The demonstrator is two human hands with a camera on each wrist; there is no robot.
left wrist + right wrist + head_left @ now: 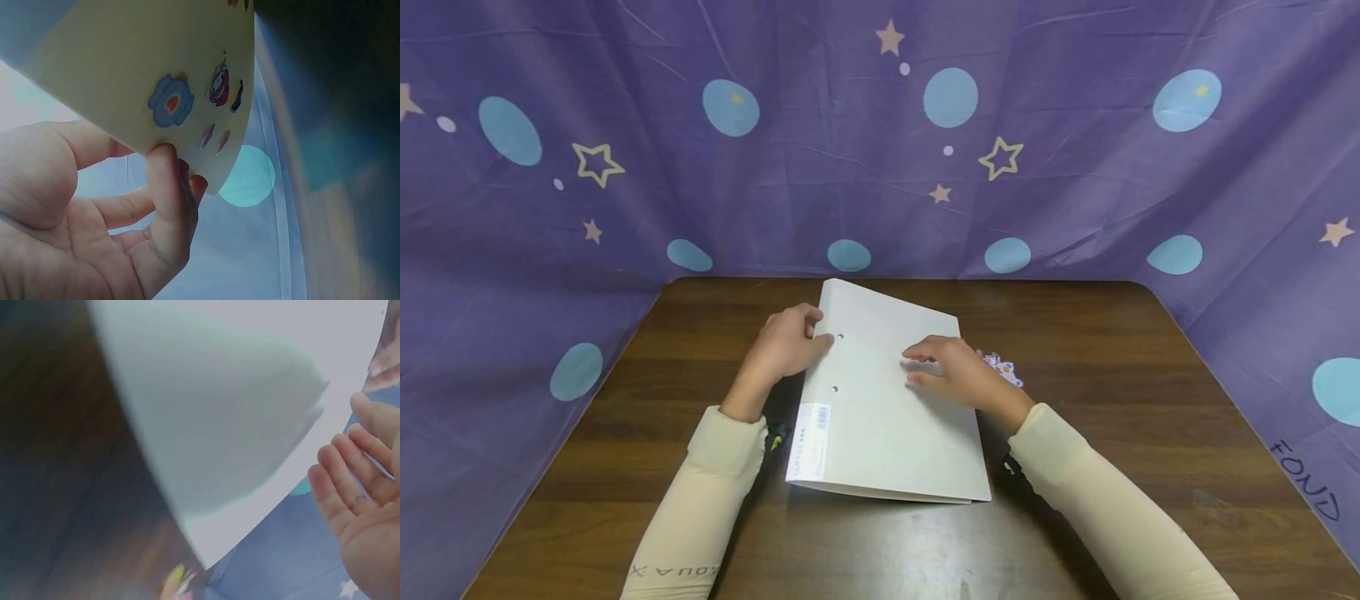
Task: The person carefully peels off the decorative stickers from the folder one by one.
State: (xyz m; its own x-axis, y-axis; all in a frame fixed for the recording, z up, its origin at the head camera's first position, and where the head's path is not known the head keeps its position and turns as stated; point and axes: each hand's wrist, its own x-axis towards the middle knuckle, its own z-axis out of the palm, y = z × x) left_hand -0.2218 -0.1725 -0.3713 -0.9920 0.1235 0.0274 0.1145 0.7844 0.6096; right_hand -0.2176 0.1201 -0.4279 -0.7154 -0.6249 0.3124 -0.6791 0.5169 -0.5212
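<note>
A white file folder [887,417] with two rivets and a printed label lies tilted on the table, its spine to the left. At the spine edge, my left hand [790,340] pinches the cover between thumb and fingers. The left wrist view shows the folder's other face, with several stickers [171,101] on it. My right hand [958,367] hovers over the folder's right half, fingers extended and holding nothing; in the right wrist view it stands apart from the white cover [206,425].
A small purple-and-white patterned piece [1000,367] lies right of the folder, partly behind my right wrist. The brown wooden table [1097,350] extends to both sides. A purple curtain [880,125] with stars and blue dots hangs behind.
</note>
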